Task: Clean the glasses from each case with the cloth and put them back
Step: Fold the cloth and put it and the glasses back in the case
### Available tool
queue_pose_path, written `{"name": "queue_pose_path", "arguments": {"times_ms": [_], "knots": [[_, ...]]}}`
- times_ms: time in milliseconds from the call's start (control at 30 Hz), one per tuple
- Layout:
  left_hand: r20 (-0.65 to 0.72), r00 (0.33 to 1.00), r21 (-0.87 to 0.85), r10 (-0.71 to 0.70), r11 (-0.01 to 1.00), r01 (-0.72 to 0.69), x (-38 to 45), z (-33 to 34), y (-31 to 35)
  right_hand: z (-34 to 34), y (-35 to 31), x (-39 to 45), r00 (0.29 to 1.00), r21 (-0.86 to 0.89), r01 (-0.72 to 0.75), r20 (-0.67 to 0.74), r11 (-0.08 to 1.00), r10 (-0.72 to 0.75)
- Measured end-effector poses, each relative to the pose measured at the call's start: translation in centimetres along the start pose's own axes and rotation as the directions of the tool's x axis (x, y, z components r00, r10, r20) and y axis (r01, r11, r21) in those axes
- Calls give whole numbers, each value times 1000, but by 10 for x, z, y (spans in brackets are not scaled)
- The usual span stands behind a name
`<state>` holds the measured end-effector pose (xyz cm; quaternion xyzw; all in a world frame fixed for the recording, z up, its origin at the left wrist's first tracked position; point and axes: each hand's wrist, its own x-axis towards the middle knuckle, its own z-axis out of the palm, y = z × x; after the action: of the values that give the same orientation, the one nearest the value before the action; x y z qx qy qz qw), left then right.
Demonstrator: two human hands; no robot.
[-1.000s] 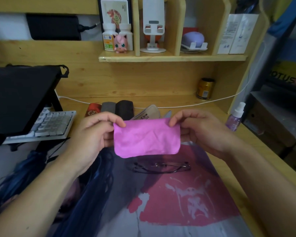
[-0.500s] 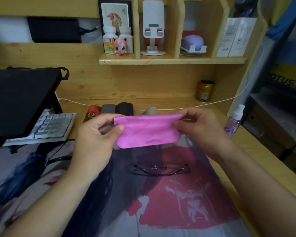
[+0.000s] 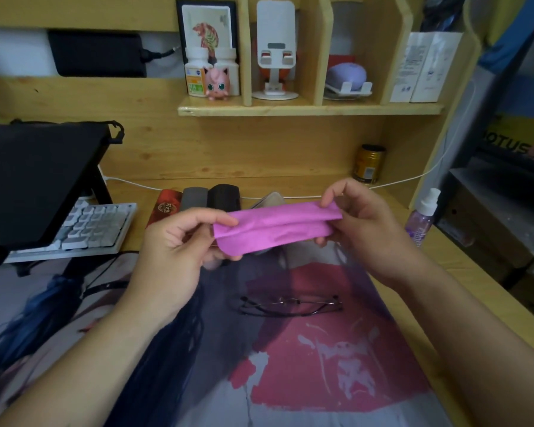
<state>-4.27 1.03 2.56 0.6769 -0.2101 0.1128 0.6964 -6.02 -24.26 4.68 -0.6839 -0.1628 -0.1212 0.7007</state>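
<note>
A pink cloth (image 3: 275,231), folded over into a narrow band, hangs between my hands above the desk mat. My left hand (image 3: 179,241) pinches its left end and my right hand (image 3: 361,223) pinches its right end. A pair of thin dark-framed glasses (image 3: 290,305) lies folded on the mat just below the cloth. Behind the cloth stands a row of cases: a red one (image 3: 167,204), a grey one (image 3: 195,197), a black one (image 3: 224,195) and a beige one (image 3: 269,200) partly hidden by the cloth.
A printed desk mat (image 3: 321,349) covers the wooden desk. A keyboard (image 3: 90,229) and a black laptop stand (image 3: 34,180) sit at the left. A purple spray bottle (image 3: 421,218) stands at the right, a gold can (image 3: 369,164) at the back. A shelf (image 3: 309,109) with small items is above.
The cloth, held flat and spread a second ago, has been folded over lengthwise into a narrow band. Both hands have kept their hold on its ends.
</note>
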Motion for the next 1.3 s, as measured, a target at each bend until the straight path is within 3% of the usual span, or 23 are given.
{"name": "queue_pose_path", "arguments": {"times_ms": [100,233,333,400,500,567,633,733,833,933,1033,1300], "knots": [[90,995,88,46,995,-54,-2,-5,0,-2,1,0,1000,97,-30,11,995,29],[169,982,230,81,966,-119,-3,-1,7,-2,6,6,986,-21,-159,-61,987,157],[220,971,247,-97,968,40,5,13,13,-4,0,32,962,-73,-227,-172,971,211],[174,946,263,-274,939,224,18,27,14,-7,-1,57,966,-275,-214,-205,937,160],[53,891,229,-450,874,428,35,48,13,-4,15,88,979,-600,-205,-138,773,152],[24,870,334,-492,824,457,40,59,9,0,26,96,973,-690,-215,-92,691,210],[32,878,521,-477,758,392,39,62,3,0,33,100,967,-728,-216,-69,651,244],[79,939,776,-336,612,153,37,57,-9,-3,33,98,955,-792,-213,-45,571,295],[45,963,881,-265,465,86,41,44,-17,-4,34,82,929,-764,-283,-67,580,365],[-15,942,840,-335,507,194,45,33,-20,-4,39,60,913,-609,-397,-185,686,364],[19,923,807,-384,552,213,45,35,-21,-4,48,48,924,-551,-381,-252,742,287],[-7,977,840,-211,530,121,31,35,-27,1,51,29,956,-719,-289,-246,632,157]]}}
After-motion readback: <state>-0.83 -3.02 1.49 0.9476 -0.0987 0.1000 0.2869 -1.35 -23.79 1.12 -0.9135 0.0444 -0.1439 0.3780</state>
